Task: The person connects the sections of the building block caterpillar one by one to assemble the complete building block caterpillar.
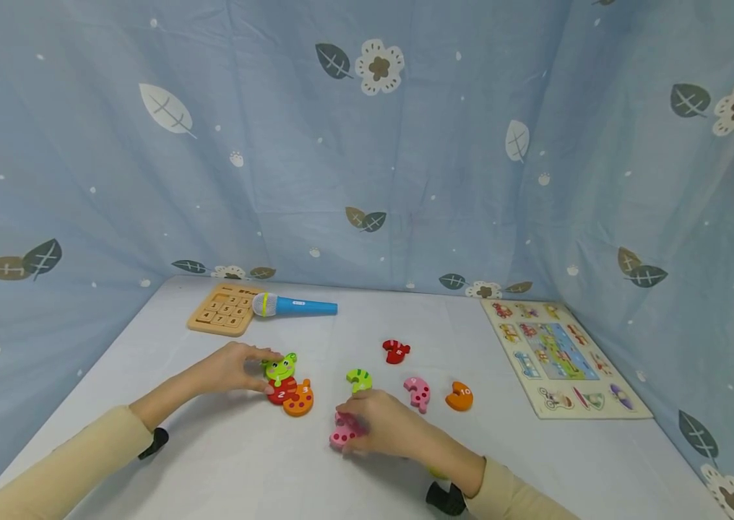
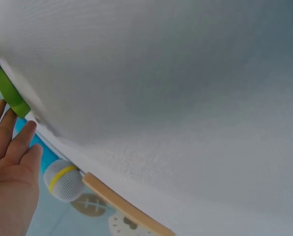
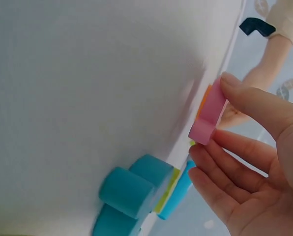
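- We've got a pink spotted puzzle piece point(image 1: 344, 432) in the right hand point(image 1: 385, 425), pinched between thumb and fingertips; can't tell if it touches the table point(image 1: 243, 473).
- Left hand point(image 1: 232, 368): fingers fairly straight and apart, touching the green animal-head piece point(image 1: 280, 368); thumb at the edge of the red "2" piece point(image 1: 279, 391).
- Orange "3" piece point(image 1: 298, 401) joins the red "2", left of and beyond our right grip.
- Green striped piece point(image 1: 358, 379): just beyond the right grip.
- Second pink piece point(image 1: 417, 393), then orange "10" piece point(image 1: 459, 396): right of that grip.
- Small red piece point(image 1: 396, 352): farther beyond it.
- Teal lobed shapes point(image 3: 127, 191): off the right grip's little-finger side; we can't tell how many pieces.
- Beyond the left grip: wooden number board point(image 1: 224, 310), blue toy microphone point(image 1: 302, 306).
- Picture puzzle board point(image 1: 562, 361): well right of both grips.
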`<state>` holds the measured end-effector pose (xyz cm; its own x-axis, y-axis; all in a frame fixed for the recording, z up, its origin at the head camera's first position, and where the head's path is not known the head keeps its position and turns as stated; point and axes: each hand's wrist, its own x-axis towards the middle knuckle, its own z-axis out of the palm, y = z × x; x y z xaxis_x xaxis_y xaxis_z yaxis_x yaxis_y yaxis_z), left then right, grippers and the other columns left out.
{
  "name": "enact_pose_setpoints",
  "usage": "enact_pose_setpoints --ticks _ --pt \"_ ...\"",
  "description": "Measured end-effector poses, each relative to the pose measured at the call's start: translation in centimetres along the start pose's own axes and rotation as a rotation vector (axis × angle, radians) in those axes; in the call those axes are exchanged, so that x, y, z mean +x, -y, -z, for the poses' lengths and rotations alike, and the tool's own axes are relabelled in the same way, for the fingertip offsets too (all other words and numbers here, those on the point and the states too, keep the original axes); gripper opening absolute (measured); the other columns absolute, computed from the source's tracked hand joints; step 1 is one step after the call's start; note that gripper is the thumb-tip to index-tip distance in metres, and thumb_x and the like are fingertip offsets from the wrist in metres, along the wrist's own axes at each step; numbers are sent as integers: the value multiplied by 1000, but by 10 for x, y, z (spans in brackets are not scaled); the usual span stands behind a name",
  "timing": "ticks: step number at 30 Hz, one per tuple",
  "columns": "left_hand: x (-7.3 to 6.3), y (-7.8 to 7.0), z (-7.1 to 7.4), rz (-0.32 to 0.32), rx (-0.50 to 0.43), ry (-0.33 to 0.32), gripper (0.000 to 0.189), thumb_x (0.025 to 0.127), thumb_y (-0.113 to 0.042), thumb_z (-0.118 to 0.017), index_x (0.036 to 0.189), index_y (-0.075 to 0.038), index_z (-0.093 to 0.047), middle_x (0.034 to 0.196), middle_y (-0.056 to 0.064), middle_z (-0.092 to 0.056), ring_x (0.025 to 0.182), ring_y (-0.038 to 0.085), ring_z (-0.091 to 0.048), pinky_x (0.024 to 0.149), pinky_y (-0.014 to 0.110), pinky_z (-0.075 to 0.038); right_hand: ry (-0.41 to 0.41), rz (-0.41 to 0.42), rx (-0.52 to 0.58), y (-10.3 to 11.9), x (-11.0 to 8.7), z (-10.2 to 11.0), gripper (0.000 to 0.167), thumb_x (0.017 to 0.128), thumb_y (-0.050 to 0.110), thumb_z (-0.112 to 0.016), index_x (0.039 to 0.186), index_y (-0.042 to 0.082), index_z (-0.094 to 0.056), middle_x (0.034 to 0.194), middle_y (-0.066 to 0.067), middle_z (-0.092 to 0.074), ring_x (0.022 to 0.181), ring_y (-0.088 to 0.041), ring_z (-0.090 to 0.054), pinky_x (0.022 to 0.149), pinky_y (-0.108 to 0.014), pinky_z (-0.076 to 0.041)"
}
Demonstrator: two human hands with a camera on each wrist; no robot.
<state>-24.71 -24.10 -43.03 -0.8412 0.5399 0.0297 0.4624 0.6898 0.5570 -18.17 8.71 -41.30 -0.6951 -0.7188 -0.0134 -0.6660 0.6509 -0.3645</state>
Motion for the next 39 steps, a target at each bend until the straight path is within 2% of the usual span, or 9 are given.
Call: enact_pose_setpoints --ticks 6,11,24,39 --pt "1 0 1 -11 7 17 63 75 -48 -78 127 -13 -65 133 21 -56 125 42 -49 101 61 -38 -42 46 -3 -4 4 5 48 79 34 -81 120 14 -69 114 5 -67 106 -9 -61 88 -21 -52" --pt "2 0 2 -3 11 37 63 75 -48 -78 127 -14 -65 133 20 -56 124 44 -48 101 61 -38 -51 45 18 -5 7 12 47 81 31 -79 122 12 -68 119 2 -66 112 -14 -60 90 -24 -51" --pt "6 3 7 -20 -7 76 63 74 -46 -80 127 -16 -65 133 17 -57 125 45 -47 100 63 -38 -57 87 70 -5 19 22 48 82 25 -79 126 9 -65 117 2 -66 104 -8 -60 85 -16 -50" --pt "10 3 9 -30 -3 106 61 75 -41 -81 128 -16 -65 134 15 -56 127 44 -46 102 63 -35 -38 103 93 1 36 26 51 81 23 -79 128 10 -64 121 2 -65 106 -7 -59 82 -14 -51"
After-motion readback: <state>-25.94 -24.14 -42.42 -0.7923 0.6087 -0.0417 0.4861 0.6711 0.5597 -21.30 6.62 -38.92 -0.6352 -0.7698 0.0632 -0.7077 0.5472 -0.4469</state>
